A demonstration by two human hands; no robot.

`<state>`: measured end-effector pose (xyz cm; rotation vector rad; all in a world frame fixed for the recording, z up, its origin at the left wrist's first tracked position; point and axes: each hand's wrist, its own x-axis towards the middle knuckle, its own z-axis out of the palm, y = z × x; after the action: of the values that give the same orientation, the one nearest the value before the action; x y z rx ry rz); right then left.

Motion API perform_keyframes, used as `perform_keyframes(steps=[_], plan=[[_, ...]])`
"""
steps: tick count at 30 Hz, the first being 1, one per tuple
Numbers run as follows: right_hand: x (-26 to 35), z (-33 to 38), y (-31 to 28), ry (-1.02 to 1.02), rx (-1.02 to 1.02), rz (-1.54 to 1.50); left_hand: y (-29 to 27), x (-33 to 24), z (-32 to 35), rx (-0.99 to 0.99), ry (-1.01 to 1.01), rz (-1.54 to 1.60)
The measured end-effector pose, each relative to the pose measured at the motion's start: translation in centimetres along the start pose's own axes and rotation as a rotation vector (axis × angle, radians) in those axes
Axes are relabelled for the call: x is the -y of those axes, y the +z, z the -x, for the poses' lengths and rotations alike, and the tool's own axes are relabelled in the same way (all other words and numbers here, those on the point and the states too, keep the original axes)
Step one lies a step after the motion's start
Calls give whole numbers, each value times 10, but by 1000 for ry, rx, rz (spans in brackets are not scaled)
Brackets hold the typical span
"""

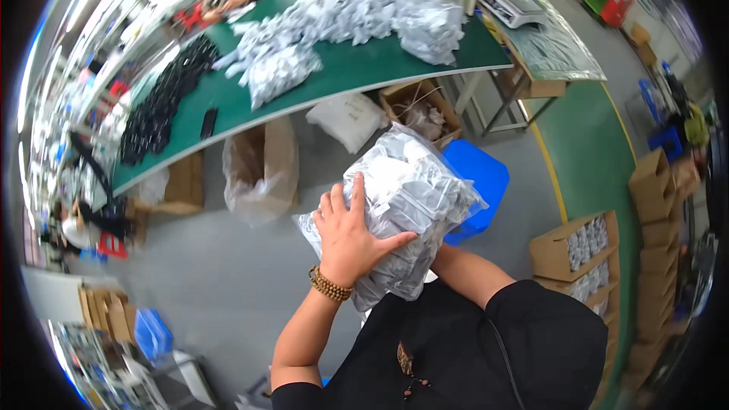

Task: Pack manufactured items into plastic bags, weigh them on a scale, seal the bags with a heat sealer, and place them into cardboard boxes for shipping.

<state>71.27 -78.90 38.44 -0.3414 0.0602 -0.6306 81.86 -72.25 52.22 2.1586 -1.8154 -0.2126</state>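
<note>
Head view: the clear plastic bag (418, 197), packed with pale grey pieces, is at the centre of the picture, raised above the floor in front of the wearer's black shirt (456, 342); clock directions below are read from it. The left hand (345, 235) lies against the bag's near face at between 8 and 9 o'clock, fingers extended and parted, thumb set wide toward 3 o'clock, not closed round anything. A beaded bracelet (330, 283) is on the left wrist. The right forearm (474, 273) reaches in from 4 o'clock; the right hand is hidden behind the bag, so its finger position and hold cannot be told. A blue bin (486, 175) stands at 2 o'clock, partly covered by the bag. On the floor, a white sack (349, 120) is at 11 o'clock, and a carton lined with clear plastic (262, 175) between 9 and 10. The green-topped table (349, 64) extends from 10 to 12 o'clock, bearing a heap of pale grey pieces (326, 15) and, at 10, a pile of black pieces (171, 99). A co-worker's arm (228, 6) is near 11 o'clock, beyond the table. Cartons of wrapped items (558, 250) stand between 3 and 4.
</note>
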Motion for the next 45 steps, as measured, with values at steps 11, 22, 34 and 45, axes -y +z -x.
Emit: perform_keyframes(steps=[11, 22, 34, 45], plan=[[106, -60, -46, -476, -263, 30, 41, -14, -181, 122, 430, 106], [181, 43, -81, -683, -509, -23, 130, -143, -226, 375, 849, 189], [415, 240, -142, -504, -628, -154, 232, -411, -223, 444, 634, 215], [598, 222, -242, 3, -485, 55, 289, -446, -308, 277, -75, 763]])
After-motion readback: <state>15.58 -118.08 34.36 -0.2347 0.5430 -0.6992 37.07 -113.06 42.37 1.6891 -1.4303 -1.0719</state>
